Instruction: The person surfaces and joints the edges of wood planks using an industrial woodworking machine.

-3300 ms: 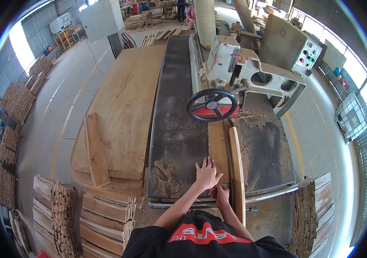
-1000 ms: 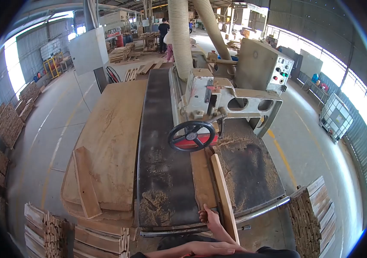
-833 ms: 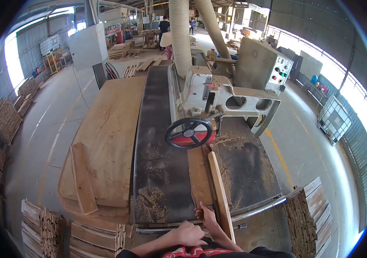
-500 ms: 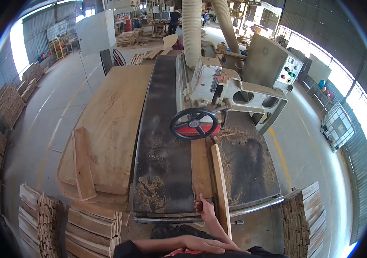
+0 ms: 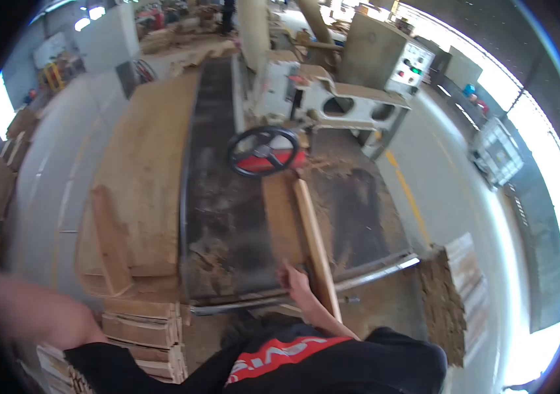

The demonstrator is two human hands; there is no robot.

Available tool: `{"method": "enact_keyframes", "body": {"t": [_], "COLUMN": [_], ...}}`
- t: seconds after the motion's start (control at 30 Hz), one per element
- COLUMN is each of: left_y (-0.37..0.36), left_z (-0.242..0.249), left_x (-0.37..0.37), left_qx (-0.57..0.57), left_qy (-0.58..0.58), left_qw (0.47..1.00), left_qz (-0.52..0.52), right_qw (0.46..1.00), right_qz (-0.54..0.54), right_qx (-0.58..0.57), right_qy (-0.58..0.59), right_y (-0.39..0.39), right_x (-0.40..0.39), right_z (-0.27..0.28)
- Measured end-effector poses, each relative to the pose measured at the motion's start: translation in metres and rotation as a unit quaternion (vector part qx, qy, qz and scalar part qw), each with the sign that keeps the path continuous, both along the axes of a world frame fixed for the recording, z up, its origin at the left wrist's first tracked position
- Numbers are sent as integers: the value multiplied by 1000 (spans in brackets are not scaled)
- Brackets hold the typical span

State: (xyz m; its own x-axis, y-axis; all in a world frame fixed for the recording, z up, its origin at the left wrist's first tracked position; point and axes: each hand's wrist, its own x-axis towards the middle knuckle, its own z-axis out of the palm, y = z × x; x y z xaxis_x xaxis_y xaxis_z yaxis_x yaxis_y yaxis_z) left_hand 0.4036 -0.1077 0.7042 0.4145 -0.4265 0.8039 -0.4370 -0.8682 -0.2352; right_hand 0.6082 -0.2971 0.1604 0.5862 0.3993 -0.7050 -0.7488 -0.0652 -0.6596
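My right hand (image 5: 295, 281) is at the near end of a flat wooden board (image 5: 284, 217). Its fingers are curled against that end with the thumb up, slightly blurred. The board lies on the dark machine bed (image 5: 227, 217), its far end under the machine by the black handwheel (image 5: 264, 151). Along the board's right side runs a narrow wooden strip (image 5: 314, 236), which reaches past the bed's front edge. My left forearm stretches out to the left, smeared by motion, and the hand is beyond the visible picture.
A wooden side table (image 5: 145, 171) carries a single plank (image 5: 110, 243). Stacked boards stand at front left (image 5: 142, 328) and front right (image 5: 440, 302). The machine's control box (image 5: 406, 69) is at the back right. Sawdust (image 5: 211, 266) lies on the bed.
My left arm has swung from across my body out to the left. The right hand stays at the board's near end. The whole view has shifted and tilted.
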Motion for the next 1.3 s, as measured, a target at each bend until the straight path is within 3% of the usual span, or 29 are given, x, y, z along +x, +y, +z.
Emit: {"method": "enact_keyframes", "body": {"t": [0.07, 0.17, 0.3, 0.43, 1.0, 1.17, 1.23, 1.3], "left_y": [-22, -36, -22, -20, -2, -1, -5, -20], "left_z": [-5, -21, -6, 7, -14, -55, -94, -165], "left_x": [4, 11, 9, 16, 48, 64, 68, 83], "left_qx": [110, 183, 188, 197, 195, 49, -120, -376], "left_qy": [-13, 4, 46, 67, 60, -21, -64, -55], "left_qw": [993, 982, 980, 977, 978, 998, 990, 925], "left_qz": [-28, -41, -43, -38, -45, -28, -17, 2], "right_qw": [1000, 1000, 999, 997, 999, 1000, 999, 1000], "right_qz": [-4, 20, 17, 42, 11, 10, 16, 17], "right_qx": [7, 19, -36, 5, -6, -2, 4, 1], "right_qy": [-1, 1, -9, -66, -36, -27, -30, -26], "right_y": [-10, 17, -2, -9, -11, -11, -11, -10], "right_x": [2, 0, 6, 10, 5, 7, 8, 7], "right_z": [-6, -14, 10, -16, -3, -7, -7, -4]}}
